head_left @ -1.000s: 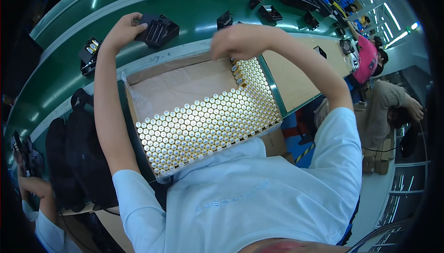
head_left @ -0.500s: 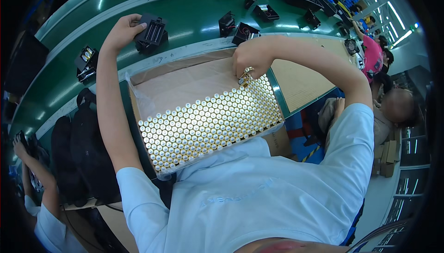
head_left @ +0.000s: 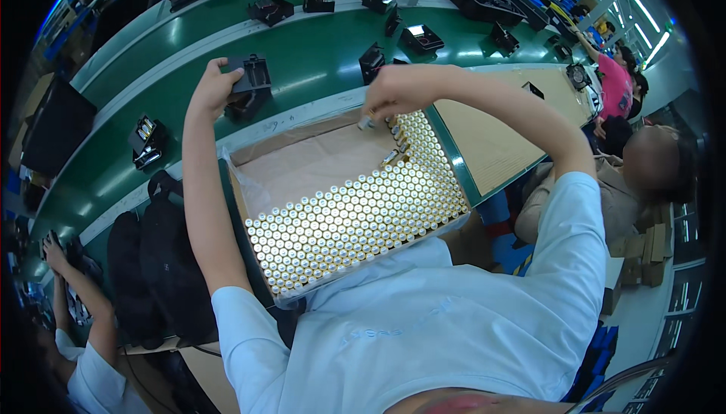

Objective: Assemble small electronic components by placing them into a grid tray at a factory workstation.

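My left hand (head_left: 213,90) grips the edge of a black plastic battery case (head_left: 249,75), its slotted face up, over the green belt. Below the case another black part is partly covered. My right hand (head_left: 395,90) is closed at the far side of an open carton (head_left: 318,123). A battery (head_left: 366,122) pokes out under its fingertips; whether it holds more than one is hidden. Upright batteries (head_left: 348,213) fill the near and right parts of the carton in tight rows. One loose battery (head_left: 391,158) lies tilted against the rows, and bare brown lining shows at the back left.
Several black cases, one holding batteries (head_left: 146,128), stand along the green belt (head_left: 318,55). Black bags (head_left: 178,263) hang left of my arm. A cardboard sheet (head_left: 491,138) lies right of the carton. Other people sit at both sides, one in pink (head_left: 614,85).
My right hand has lifted a little and shifted left from the battery rows, a battery at its fingertips. My left hand still holds the case. The whole view has shifted slightly.
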{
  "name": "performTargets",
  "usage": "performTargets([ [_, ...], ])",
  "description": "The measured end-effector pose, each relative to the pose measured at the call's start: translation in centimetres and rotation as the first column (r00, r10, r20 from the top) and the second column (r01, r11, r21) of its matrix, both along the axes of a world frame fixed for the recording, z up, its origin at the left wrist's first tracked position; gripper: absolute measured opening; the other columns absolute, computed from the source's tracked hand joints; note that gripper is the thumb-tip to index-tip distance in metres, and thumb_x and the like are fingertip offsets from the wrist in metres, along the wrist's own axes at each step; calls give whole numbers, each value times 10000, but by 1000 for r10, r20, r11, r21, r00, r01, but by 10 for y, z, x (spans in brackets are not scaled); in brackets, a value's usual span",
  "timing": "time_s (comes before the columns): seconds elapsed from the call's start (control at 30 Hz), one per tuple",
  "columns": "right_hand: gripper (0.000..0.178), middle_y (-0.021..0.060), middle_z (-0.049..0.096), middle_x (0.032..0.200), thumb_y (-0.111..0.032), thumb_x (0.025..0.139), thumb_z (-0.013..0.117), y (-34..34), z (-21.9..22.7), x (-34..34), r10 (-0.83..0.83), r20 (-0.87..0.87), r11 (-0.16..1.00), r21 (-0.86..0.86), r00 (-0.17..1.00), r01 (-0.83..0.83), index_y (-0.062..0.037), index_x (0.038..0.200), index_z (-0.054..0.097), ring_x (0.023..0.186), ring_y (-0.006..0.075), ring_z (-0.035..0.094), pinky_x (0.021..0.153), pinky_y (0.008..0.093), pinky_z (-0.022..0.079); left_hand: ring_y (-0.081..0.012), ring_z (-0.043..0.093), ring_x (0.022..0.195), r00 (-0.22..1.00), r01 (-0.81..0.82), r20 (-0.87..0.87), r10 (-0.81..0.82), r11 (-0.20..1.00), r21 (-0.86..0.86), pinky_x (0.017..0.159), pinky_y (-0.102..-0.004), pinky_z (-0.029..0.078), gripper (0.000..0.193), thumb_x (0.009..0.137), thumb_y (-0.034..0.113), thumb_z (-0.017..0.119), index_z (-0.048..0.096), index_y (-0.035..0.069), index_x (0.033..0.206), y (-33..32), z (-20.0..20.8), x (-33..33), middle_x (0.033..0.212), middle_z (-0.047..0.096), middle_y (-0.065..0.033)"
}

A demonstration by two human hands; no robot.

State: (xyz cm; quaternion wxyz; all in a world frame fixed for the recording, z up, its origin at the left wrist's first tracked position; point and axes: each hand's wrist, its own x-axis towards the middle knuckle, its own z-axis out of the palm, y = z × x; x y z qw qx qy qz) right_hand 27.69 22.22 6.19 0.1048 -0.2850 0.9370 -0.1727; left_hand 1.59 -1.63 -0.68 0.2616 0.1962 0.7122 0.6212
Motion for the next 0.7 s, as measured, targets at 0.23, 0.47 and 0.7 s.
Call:
performTargets([
  [0.23, 214, 41, 682, 692, -199, 910, 667, -37, 2, -82, -598, -134, 784, -302, 790, 542, -11, 934, 766, 485, 124, 540, 511, 229, 444, -263, 619, 953, 991, 110, 66, -119, 985, 133, 731, -350, 569, 500, 945, 54, 563, 326, -34, 1377, 11, 9, 20, 1139, 536, -200],
  [0.47, 278, 66, 653, 608, -207, 880, 680, -64, -6, -146, -641, 167, 700, -274, 749, 660, 60, 831, 737, 468, 117, 574, 505, 239, 494, -285, 619, 979, 984, 120, 112, -139, 980, 158, 813, -376, 574, 456, 968, 86, 558, 359, -44, 1358, 26, 6, 14, 1172, 525, -223],
  [0.7, 206, 72, 673, 630, -163, 866, 669, -88, 5, -144, -657, 122, 711, -229, 744, 665, 24, 835, 749, 482, 156, 589, 537, 264, 509, -309, 617, 996, 987, -7, 159, -25, 981, 196, 839, -406, 576, 493, 956, 91, 595, 360, -57, 1363, 27, -12, -3, 1211, 508, -251],
])
